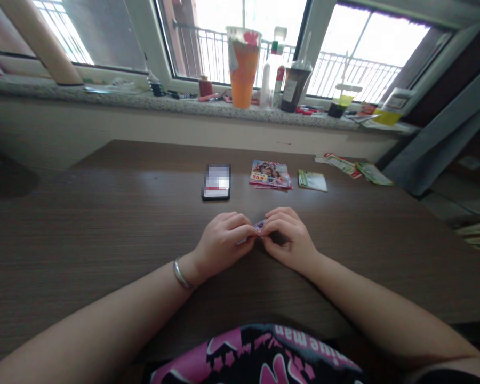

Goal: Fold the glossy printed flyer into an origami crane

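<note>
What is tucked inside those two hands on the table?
A small pinkish paper slip peeks out between the left hand and right hand. The rest is covered, so its print cannot be seen.

Left hand [223, 241], right hand [287, 238]: fingertips together

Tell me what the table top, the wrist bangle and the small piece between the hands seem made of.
Table top: wood-look laminate or veneer, matt brown with fine grain lines.
Bangle: apparently polished silvery metal, with bright glints.
Small piece, pinched by left hand and right hand: probably printed paper, pinkish; too small to be sure.
</note>
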Action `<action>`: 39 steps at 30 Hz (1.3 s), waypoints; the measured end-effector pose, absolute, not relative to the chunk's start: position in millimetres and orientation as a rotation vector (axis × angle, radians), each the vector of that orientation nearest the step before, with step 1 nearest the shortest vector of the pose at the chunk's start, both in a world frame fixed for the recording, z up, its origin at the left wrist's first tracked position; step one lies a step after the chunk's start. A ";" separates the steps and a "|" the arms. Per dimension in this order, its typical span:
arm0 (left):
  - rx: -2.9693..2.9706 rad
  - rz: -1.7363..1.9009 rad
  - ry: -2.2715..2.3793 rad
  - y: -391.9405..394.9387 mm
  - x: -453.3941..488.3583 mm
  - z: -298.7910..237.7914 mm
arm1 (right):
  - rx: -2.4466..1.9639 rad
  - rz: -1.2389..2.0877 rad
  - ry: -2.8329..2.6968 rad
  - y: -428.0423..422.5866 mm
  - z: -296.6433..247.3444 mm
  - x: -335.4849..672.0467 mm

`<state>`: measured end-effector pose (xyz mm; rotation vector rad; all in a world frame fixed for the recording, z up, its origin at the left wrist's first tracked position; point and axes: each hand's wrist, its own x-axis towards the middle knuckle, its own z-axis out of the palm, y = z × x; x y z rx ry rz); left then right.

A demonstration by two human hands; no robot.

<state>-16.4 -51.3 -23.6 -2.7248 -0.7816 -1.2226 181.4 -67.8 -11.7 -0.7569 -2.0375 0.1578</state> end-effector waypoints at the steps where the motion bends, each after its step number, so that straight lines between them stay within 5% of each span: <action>1: -2.721 -1.215 -0.780 -51.4 -16.3 -23.4 | -0.758 0.165 -2.037 -67.7 -12.2 181.3; 13: -2.700 -1.026 -0.793 -54.6 -14.4 -21.3 | -0.840 0.114 -2.081 -69.0 -16.2 178.5; 39: -2.803 -1.269 -0.839 -50.7 -15.0 -24.0 | -0.949 0.157 -2.061 -62.2 -20.5 184.8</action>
